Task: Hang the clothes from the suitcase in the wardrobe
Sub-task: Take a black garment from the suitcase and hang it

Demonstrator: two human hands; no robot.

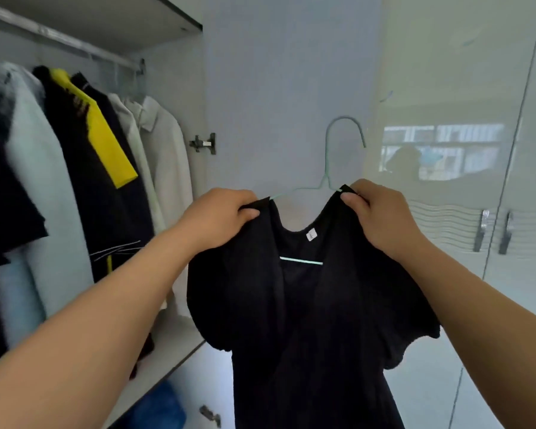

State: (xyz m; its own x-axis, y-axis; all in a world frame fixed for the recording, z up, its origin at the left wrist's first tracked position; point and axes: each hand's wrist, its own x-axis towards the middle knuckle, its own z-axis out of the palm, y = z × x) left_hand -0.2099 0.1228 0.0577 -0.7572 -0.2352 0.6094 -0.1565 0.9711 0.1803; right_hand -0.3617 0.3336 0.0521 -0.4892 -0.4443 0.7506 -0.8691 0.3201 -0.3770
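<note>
The left hand (220, 216) pinches the left shoulder of a black dress (307, 320), with fingers curled around the cloth. The right hand (381, 215) pinches the right shoulder in the same way. The dress hangs on a pale green hanger (328, 178); its hook stands free above the neckline, and its bar shows through the neck opening. The dress is held up in front of the open door (276, 88), to the right of the wardrobe (180, 13). Inside, on the rail (75, 44), hang a yellow-and-black jacket (99, 144), a white shirt (164, 150) and a pale coat (41, 181).
</note>
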